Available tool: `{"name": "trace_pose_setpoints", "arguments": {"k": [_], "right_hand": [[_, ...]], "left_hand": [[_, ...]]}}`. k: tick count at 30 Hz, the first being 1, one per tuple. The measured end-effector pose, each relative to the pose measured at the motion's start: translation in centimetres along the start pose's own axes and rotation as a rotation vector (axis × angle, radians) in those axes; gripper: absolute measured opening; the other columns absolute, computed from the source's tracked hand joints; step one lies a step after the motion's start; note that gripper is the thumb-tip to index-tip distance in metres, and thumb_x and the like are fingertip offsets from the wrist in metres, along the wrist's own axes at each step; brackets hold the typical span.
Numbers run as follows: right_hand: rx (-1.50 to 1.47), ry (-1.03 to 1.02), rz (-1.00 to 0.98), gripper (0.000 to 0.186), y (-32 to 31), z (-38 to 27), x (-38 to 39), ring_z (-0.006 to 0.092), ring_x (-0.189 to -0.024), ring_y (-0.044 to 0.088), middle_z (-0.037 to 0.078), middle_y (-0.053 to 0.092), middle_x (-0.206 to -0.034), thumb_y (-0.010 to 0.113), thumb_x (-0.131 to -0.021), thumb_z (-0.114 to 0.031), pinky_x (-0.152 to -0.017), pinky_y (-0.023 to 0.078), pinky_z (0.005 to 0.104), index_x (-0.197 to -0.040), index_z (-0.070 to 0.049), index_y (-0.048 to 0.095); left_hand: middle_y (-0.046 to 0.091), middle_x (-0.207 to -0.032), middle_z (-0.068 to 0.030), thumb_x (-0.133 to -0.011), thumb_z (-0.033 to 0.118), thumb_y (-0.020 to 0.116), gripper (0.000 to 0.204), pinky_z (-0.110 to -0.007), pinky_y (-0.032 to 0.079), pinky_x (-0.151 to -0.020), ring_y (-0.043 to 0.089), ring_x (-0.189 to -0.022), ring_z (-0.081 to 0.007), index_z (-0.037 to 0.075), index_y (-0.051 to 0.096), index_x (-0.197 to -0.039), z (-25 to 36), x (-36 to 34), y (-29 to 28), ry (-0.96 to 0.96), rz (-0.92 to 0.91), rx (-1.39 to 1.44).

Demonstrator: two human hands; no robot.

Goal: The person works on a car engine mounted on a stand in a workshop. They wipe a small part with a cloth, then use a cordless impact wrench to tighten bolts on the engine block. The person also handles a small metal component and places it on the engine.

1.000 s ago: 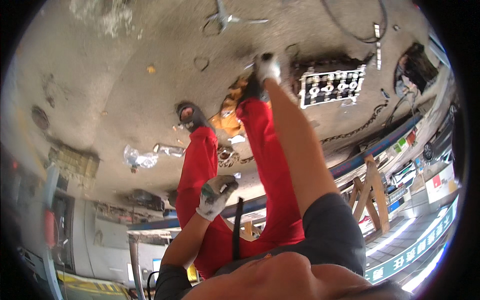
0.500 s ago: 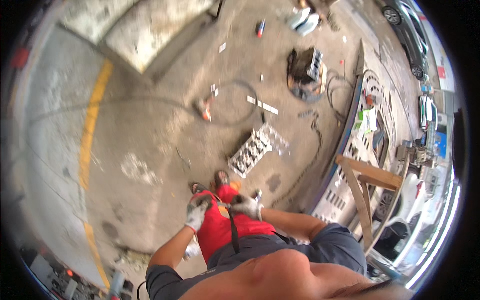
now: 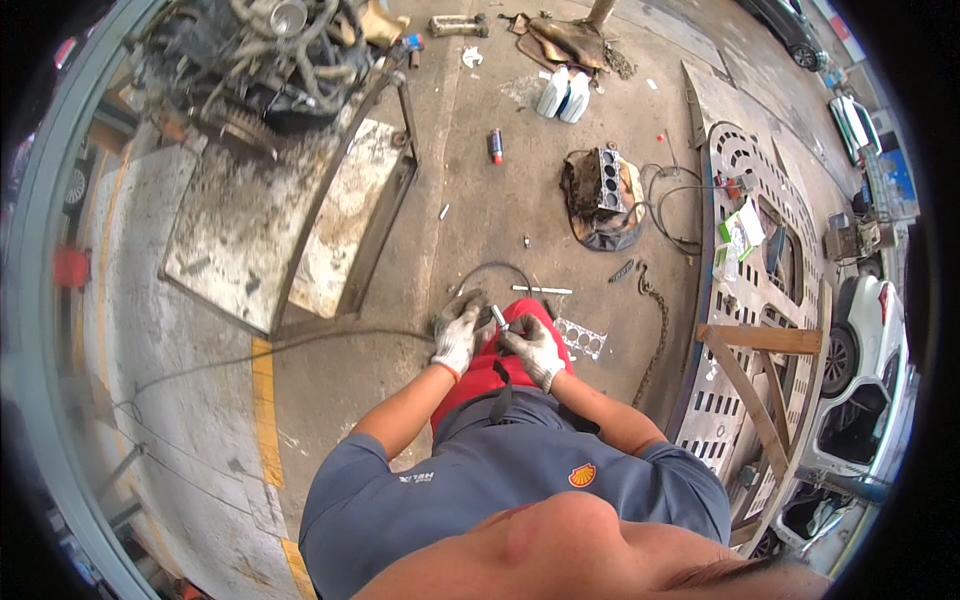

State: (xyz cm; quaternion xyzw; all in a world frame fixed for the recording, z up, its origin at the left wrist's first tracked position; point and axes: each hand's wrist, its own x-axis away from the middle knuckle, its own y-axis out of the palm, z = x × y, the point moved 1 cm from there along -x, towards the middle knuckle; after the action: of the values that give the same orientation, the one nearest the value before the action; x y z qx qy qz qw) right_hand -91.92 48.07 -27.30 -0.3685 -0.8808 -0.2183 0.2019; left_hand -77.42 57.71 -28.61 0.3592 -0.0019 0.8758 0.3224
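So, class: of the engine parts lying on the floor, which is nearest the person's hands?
The flat grey gasket with round holes, just beside the right hand; the engine block lies farther off.

Engine block (image 3: 607,182) ahead of hands (image 3: 497,340)

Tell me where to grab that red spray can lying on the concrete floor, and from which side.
Grip the red spray can around the middle of its round body, coming straight down from above. It lies on its side on the concrete floor, its long axis pointing roughly away from the person, with bare floor on both flanks, so fingers can likely close across its width. Its darker end looks narrower, so probably a poorer hold.
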Motion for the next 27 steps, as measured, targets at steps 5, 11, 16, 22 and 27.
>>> {"name": "trace_pose_setpoints", "arguments": {"k": [5, 11, 16, 22, 27], "right_hand": [[-0.137, -0.046, 0.007, 0.019, -2.1, -7.4, -12.1, 0.0229, -0.076, 0.071, 0.011, 0.067, -0.088, 0.069, -0.096, -0.003, -0.070, 0.061, 0.0356, -0.099, -0.003, 0.050], [-0.384, 0.102, -0.051, 0.029, -4.8, -13.4, -34.0, 0.0202, -0.081, 0.068, 0.010, 0.068, -0.099, 0.070, -0.094, -0.008, -0.072, 0.060, 0.0346, -0.118, -0.002, 0.055], [-0.065, 0.145, 0.017, 0.041, -6.7, -21.6, -53.5, 0.0147, -0.088, 0.063, 0.010, 0.067, -0.103, 0.077, -0.090, -0.015, -0.077, 0.055, 0.0300, -0.121, 0.003, 0.057], [0.097, 0.072, 0.036, 0.023, -8.5, -36.3, -67.2, 0.0107, -0.074, 0.054, 0.002, 0.059, -0.086, 0.073, -0.093, -0.015, -0.067, 0.050, 0.0283, -0.104, -0.002, 0.058], [0.396, -0.138, 0.061, 0.026, -7.5, -43.3, -81.6, 0.0161, -0.082, 0.058, 0.007, 0.062, -0.092, 0.072, -0.094, -0.015, -0.075, 0.052, 0.0333, -0.110, -0.004, 0.056]], "left_hand": [[0.073, -0.112, -0.0071, -0.101, 0.010, 0.062, 0.027, -0.030, 0.057, -0.087, 0.070, -0.100, -0.0166, 0.000, 0.068, -0.126, 13.8, -8.4, 9.5, -0.099, 0.059, -0.205], [0.072, -0.098, -0.0071, -0.099, 0.015, 0.066, 0.023, -0.033, 0.058, -0.068, 0.070, -0.081, -0.0178, 0.003, 0.069, -0.118, 14.3, -33.5, 15.3, 0.042, 0.261, 0.350], [0.072, -0.091, -0.0075, -0.098, 0.038, 0.070, 0.041, -0.038, 0.055, -0.067, 0.064, -0.074, -0.0185, -0.002, 0.073, -0.105, 19.1, -51.1, 18.7, 0.316, 0.710, -0.166], [0.070, -0.096, -0.0073, -0.104, 0.016, 0.060, 0.018, -0.034, 0.057, -0.068, 0.068, -0.079, -0.0186, 0.001, 0.065, -0.114, 35.0, -62.3, 28.9, 0.249, 0.542, 0.208], [0.067, -0.088, -0.0078, -0.104, 0.014, 0.059, 0.017, -0.034, 0.057, -0.066, 0.068, -0.074, -0.0203, 0.001, 0.065, -0.113, 45.8, -73.2, 32.6, 0.339, 0.612, 0.099]]}}
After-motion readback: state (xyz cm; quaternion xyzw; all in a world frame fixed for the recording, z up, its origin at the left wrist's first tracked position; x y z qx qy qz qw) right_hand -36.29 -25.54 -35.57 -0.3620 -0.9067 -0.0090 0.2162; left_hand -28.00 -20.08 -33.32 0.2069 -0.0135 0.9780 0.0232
